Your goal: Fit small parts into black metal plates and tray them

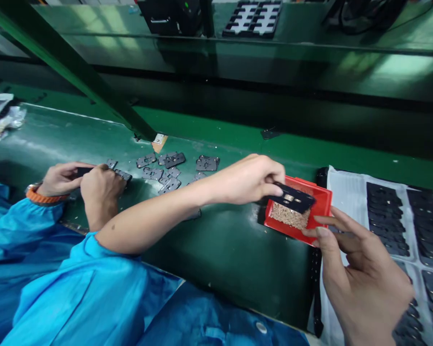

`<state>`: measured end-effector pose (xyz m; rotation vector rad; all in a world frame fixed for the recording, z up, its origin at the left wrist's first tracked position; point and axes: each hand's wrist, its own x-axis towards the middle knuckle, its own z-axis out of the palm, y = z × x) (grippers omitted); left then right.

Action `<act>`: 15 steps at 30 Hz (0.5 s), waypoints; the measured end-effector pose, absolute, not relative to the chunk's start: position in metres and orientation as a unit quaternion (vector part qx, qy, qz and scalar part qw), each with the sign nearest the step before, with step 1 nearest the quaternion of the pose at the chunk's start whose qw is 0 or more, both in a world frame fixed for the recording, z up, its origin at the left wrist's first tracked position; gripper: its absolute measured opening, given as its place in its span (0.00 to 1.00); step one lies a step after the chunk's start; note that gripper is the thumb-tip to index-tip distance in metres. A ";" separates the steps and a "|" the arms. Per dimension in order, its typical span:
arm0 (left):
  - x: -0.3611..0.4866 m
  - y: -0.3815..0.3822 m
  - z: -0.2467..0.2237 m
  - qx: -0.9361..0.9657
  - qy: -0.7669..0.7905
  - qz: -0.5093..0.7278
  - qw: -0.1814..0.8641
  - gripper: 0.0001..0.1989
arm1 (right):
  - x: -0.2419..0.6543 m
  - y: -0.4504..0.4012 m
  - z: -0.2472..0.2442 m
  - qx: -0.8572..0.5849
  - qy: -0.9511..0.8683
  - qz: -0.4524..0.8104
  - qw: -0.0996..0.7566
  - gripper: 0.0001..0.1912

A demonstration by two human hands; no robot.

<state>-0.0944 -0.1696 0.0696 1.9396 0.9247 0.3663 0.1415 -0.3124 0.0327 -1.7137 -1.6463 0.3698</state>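
Head view: the person's left hand (254,181) reaches across from the lower left, with thumb and fingers pinching the left end of a black plate (296,198). The plate, a flat piece with small openings along its middle, is tilted over a red bin (321,194); its right end is slightly blurred. Small tan pieces (290,215) cover the visible floor of the bin, below the plate. The right hand (364,269) is at the bin's right side, fingers parted and slightly curled, fingertips at the wall; whether they touch it cannot be told. Right of the bin, white trays (346,185) hold rows of stacked black parts (386,216), partly hidden by the right hand. Left of the bin, loose dark plates (169,184) lie scattered on the green table (234,254), some overlapping. Farther left, 2 hands of a co-worker (103,190) in blue sleeves hold a dark piece (83,171); 1 wrist bears an orange band (45,196). A green post (94,86) slants down to the table behind the loose plates. Upper area: 1 black-and-white tray (253,18) on a shelf, beside a black box (169,17).
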 end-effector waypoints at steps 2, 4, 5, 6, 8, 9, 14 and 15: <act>-0.110 -0.170 0.060 0.773 0.433 0.082 0.457 0.04 | 0.144 -0.317 0.034 -0.684 -0.616 0.161 0.356 0.20; -0.124 -0.172 0.049 0.758 0.473 -0.005 0.450 0.02 | 0.146 -0.324 0.038 -0.692 -0.614 0.163 0.343 0.15; -0.130 -0.171 0.044 0.758 0.490 -0.032 0.429 0.01 | 0.146 -0.327 0.041 -0.688 -0.622 0.166 0.334 0.12; -0.134 -0.169 0.040 0.764 0.507 -0.048 0.396 0.04 | 0.145 -0.331 0.044 -0.681 -0.633 0.173 0.326 0.09; -0.137 -0.157 0.035 0.781 0.539 -0.047 0.311 0.10 | 0.143 -0.337 0.050 -0.662 -0.651 0.199 0.312 0.06; -0.134 -0.147 0.033 0.786 0.554 -0.035 0.273 0.12 | 0.141 -0.339 0.053 -0.656 -0.657 0.211 0.306 0.05; -0.084 -0.072 0.017 0.782 0.580 0.050 0.221 0.13 | 0.139 -0.348 0.057 -0.631 -0.686 0.232 0.279 0.06; -0.070 -0.056 0.010 0.779 0.587 0.065 0.212 0.15 | 0.140 -0.350 0.056 -0.624 -0.695 0.231 0.271 0.06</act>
